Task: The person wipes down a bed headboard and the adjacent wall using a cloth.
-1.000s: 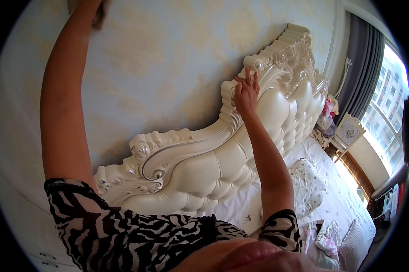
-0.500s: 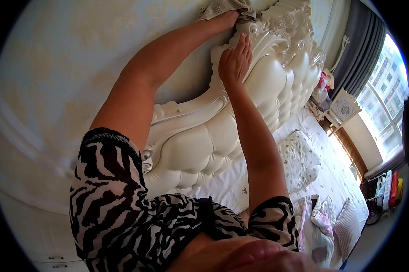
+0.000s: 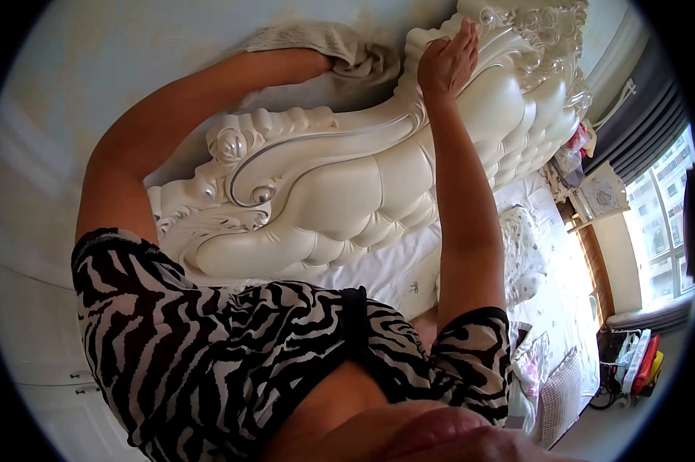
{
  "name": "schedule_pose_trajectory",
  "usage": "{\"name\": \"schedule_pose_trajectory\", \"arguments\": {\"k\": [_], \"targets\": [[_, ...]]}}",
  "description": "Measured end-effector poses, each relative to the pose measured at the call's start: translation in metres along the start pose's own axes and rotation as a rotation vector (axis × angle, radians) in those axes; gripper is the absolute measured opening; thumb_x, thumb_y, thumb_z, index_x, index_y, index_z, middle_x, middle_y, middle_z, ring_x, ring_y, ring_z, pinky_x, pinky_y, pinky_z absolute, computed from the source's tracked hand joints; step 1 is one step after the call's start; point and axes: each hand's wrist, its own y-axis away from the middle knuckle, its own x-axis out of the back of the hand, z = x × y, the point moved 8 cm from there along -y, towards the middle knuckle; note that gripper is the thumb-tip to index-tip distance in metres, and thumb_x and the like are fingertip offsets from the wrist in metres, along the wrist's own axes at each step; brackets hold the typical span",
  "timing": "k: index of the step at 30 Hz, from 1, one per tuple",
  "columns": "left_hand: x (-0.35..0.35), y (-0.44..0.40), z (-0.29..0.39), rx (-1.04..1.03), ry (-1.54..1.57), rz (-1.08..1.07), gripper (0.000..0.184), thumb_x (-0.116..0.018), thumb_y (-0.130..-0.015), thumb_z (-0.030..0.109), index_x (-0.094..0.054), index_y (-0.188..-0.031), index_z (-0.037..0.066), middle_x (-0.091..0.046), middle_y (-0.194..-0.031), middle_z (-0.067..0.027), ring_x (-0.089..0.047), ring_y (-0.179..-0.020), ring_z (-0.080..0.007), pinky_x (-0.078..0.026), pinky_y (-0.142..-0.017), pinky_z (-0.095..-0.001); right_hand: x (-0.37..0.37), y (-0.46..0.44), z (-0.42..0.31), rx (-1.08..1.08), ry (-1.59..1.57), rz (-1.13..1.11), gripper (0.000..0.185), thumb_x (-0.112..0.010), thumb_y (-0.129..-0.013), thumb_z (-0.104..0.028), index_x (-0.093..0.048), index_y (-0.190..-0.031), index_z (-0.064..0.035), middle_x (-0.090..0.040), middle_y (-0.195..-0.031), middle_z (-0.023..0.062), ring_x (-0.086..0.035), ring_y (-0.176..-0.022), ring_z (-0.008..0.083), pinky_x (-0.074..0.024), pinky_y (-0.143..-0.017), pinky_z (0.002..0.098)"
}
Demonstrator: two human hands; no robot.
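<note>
My left hand (image 3: 314, 66) is at the upper middle, above the carved top edge of the bed's headboard. A grey-beige cloth (image 3: 360, 60) is bunched around its fingers and trails along the forearm. The fingers are mostly hidden in the cloth, which appears to lie against the patterned wall. My right hand (image 3: 446, 68) is stretched flat with fingers extended, on or just over the cream headboard (image 3: 409, 181) near its raised carved crest. Nothing shows in that hand.
Below the headboard lies the bed's white sheet (image 3: 567, 285) with a patterned pillow (image 3: 523, 254) and a checked cushion (image 3: 561, 400). A dark curtain (image 3: 641, 123) hangs by the window at right. A rack (image 3: 621, 369) with colourful items stands beyond the bed. White cabinet doors (image 3: 47, 369) are at lower left.
My left hand and the cloth have moved left, away from the headboard's crest, and the elbow bends more. My right hand keeps its place by the crest while the view has shifted.
</note>
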Motion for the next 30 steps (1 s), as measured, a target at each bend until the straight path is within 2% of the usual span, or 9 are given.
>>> {"name": "schedule_pose_trajectory", "arguments": {"k": [2,5,8,18,19,22,26,29,30], "targets": [[-0.005,0.03,-0.021,-0.263,-0.223,0.084,0.03,-0.046,-0.098,0.014,-0.062,-0.12,0.001,-0.069,-0.107,-0.0139,-0.065,-0.097,-0.0292,-0.05,-0.088,-0.0368,0.001,0.0,0.0,0.005,0.01,0.012,0.05,-0.047,-0.093,-0.014,-0.045,-0.141,-0.0031,-0.044,-0.148,0.0266,-0.038,-0.139,0.0437,-0.0278,-0.113,0.0543],[0.05,0.083,-0.007,-0.171,-0.341,0.265,0.033,-0.049,-0.098,0.017,-0.061,-0.124,0.0,-0.068,-0.112,-0.0158,-0.066,-0.101,-0.0292,-0.052,-0.09,-0.0367,-0.002,0.0,0.002,0.017,0.031,0.014,0.045,-0.047,-0.092,-0.014,-0.052,-0.136,-0.0072,-0.045,-0.148,0.0264,-0.039,-0.139,0.0431,-0.0287,-0.113,0.0536],[0.089,0.127,-0.039,0.29,0.806,0.64,0.035,-0.046,-0.104,0.024,-0.06,-0.125,0.001,-0.069,-0.113,-0.0119,-0.067,-0.096,-0.0208,-0.053,-0.086,-0.0354,-0.002,0.0,0.002,0.03,0.069,0.051,0.038,-0.047,-0.093,-0.016,-0.062,-0.129,-0.0116,-0.047,-0.148,0.021,-0.043,-0.137,0.0394,-0.032,-0.113,0.0493],[0.125,0.162,-0.046,-0.079,1.481,0.488,0.044,-0.051,-0.104,0.038,-0.061,-0.129,0.003,-0.069,-0.117,-0.0096,-0.066,-0.108,-0.0227,-0.054,-0.097,-0.0367,-0.008,0.0,0.012,-0.029,0.08,-0.121,0.04,-0.042,-0.097,-0.022,-0.066,-0.126,-0.0091,-0.041,-0.153,0.0212,-0.039,-0.141,0.0389,-0.0294,-0.117,0.0487],[0.132,0.176,-0.056,-0.027,1.386,0.672,0.048,-0.048,-0.105,0.04,-0.06,-0.129,0.0,-0.069,-0.119,-0.0084,-0.067,-0.102,-0.0214,-0.055,-0.092,-0.0383,-0.009,-0.001,0.014,-0.018,0.089,-0.112,0.04,-0.041,-0.097,-0.023,-0.067,-0.125,-0.0095,-0.042,-0.153,0.0216,-0.04,-0.14,0.0392,-0.0317,-0.115,0.0495],[0.12,0.207,-0.047,0.196,0.467,0.402,0.044,-0.053,-0.103,0.033,-0.06,-0.121,-0.006,-0.071,-0.111,-0.0148,-0.069,-0.095,-0.0287,-0.055,-0.085,-0.042,-0.008,-0.001,0.015,-0.024,0.106,-0.109,0.041,-0.039,-0.098,-0.026,-0.068,-0.124,-0.0141,-0.042,-0.154,0.0194,-0.042,-0.14,0.0376,-0.0364,-0.112,0.0489],[0.02,0.23,-0.041,0.328,0.23,0.004,0.037,-0.053,-0.098,0.016,-0.057,-0.131,0.001,-0.063,-0.121,-0.0117,-0.061,-0.11,-0.0193,-0.048,-0.095,-0.0342,-0.013,-0.001,0.017,-0.008,0.067,-0.087,0.041,-0.039,-0.097,-0.024,-0.073,-0.116,-0.0126,-0.044,-0.152,0.0218,-0.042,-0.139,0.0378,-0.0332,-0.114,0.048],[-0.012,0.233,-0.034,0.045,0.119,0.443,0.043,-0.063,-0.089,0.013,-0.056,-0.13,0.005,-0.066,-0.114,-0.0162,-0.064,-0.105,-0.0297,-0.051,-0.089,-0.0374,-0.016,-0.002,0.018,-0.019,0.047,-0.078,0.039,-0.041,-0.097,-0.023,-0.074,-0.114,-0.0118,-0.043,-0.151,0.0224,-0.041,-0.138,0.0392,-0.0335,-0.113,0.0492],[-0.017,0.225,-0.027,0.044,0.037,0.378,0.046,-0.063,-0.088,0.012,-0.054,-0.132,0.004,-0.065,-0.116,-0.0169,-0.062,-0.107,-0.0317,-0.049,-0.092,-0.0389,-0.016,-0.001,0.018,-0.028,0.046,-0.089,0.039,-0.042,-0.097,-0.023,-0.074,-0.115,-0.0117,-0.042,-0.152,0.0222,-0.04,-0.139,0.0399,-0.0345,-0.113,0.0501]]}}
